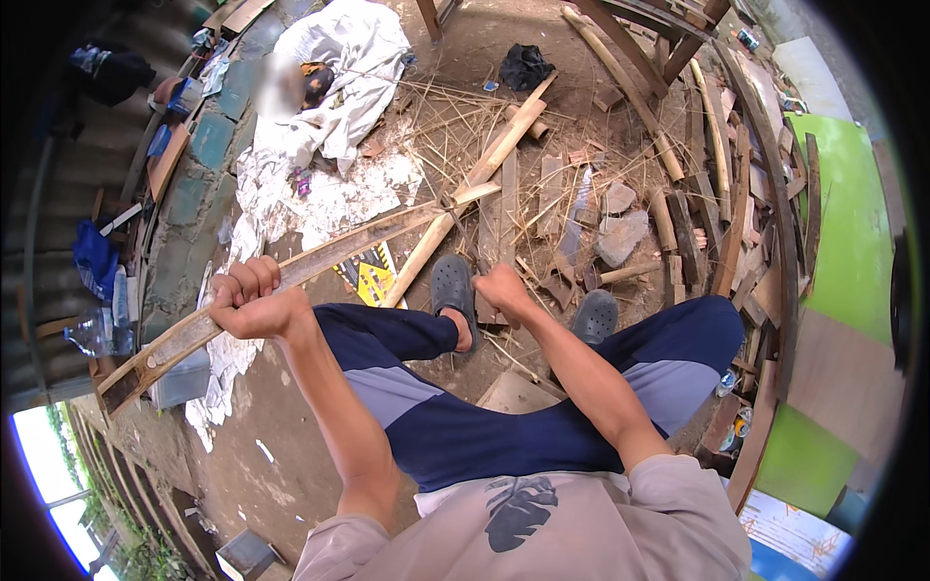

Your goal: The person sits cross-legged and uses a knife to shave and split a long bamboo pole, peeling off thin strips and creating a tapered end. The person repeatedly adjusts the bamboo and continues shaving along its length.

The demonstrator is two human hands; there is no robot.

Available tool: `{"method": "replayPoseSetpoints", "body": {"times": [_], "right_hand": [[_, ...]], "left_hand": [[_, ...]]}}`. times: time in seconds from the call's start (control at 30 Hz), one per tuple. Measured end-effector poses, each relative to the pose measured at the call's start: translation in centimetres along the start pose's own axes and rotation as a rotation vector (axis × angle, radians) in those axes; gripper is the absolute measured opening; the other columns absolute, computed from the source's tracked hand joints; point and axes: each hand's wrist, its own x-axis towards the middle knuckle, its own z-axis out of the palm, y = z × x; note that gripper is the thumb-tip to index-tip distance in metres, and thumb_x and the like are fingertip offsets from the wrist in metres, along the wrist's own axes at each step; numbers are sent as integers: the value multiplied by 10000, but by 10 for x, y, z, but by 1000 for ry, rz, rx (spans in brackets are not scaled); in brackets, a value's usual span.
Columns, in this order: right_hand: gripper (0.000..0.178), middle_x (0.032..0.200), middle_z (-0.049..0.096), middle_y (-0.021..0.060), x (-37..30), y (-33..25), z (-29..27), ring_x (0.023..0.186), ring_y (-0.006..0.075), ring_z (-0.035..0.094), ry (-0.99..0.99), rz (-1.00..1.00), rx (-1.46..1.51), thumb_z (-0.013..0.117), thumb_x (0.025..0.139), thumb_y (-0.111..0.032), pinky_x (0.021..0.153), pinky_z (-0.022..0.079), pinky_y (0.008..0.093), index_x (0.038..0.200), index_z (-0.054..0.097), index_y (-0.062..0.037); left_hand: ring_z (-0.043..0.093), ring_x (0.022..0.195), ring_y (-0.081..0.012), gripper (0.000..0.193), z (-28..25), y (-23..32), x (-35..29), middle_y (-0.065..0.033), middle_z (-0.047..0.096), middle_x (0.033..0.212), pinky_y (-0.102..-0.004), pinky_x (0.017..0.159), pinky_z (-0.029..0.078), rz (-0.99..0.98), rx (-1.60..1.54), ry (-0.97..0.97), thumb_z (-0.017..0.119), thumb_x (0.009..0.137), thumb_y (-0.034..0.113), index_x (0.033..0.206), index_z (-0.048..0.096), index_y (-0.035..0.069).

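In the head view, the left hand (pixel 254 295) grips 1 split bamboo (pixel 368 235) crossing a bamboo pole (pixel 418 261) off the white sheet's (pixel 373 44) right edge, the right hand (pixel 504 292) clasps a slim tool (pixel 466 232), kind indeterminate, and firm bracing appears advisable.

The split bamboo (pixel 360 240) is tan and grey-brown; the clogs (pixel 451 289) grey, the trousers (pixel 484 441) navy with lavender-grey panels (pixel 395 395), the T-shirt (pixel 620 518) beige, dark-leaf-printed.
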Motion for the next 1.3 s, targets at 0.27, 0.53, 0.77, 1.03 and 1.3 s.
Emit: {"method": "replayPoseSetpoints", "body": {"times": [0.27,0.53,0.77,1.03,1.3], "right_hand": [[342,565,582,173,-68,-18,-30,491,274,602,-112,5,-139,665,748,-214,477,461,394,732,627,126],[574,568,609,208,-75,-17,-20,520,290,634,-100,2,-228,721,826,-428,521,487,402,683,630,121],[609,539,596,175,-53,15,1,493,260,622,-128,49,-15,711,844,-466,513,484,412,622,608,92],[447,686,638,199,-45,14,2,627,258,671,-292,145,176,693,866,-406,559,499,394,822,644,37],[380,788,666,275,-109,-67,-2,823,420,671,-25,-222,-143,665,841,-353,748,521,474,893,686,23]], "left_hand": [[205,488,-84,353,51,39,6,27,247,594,-259,465,207,12,66,-90,530,924,336,716,311,153],[492,651,-114,463,47,-4,-8,-36,519,824,-261,596,416,233,176,-225,587,960,444,1142,475,33],[248,464,-47,351,46,-37,-10,46,311,528,-257,448,207,40,141,-149,544,977,195,681,368,133],[252,441,-70,414,49,-48,6,35,307,488,-273,451,209,46,183,-148,503,970,188,600,324,144],[274,431,-74,421,60,-50,9,26,316,476,-276,453,234,11,175,-135,492,979,184,592,333,143]]}}
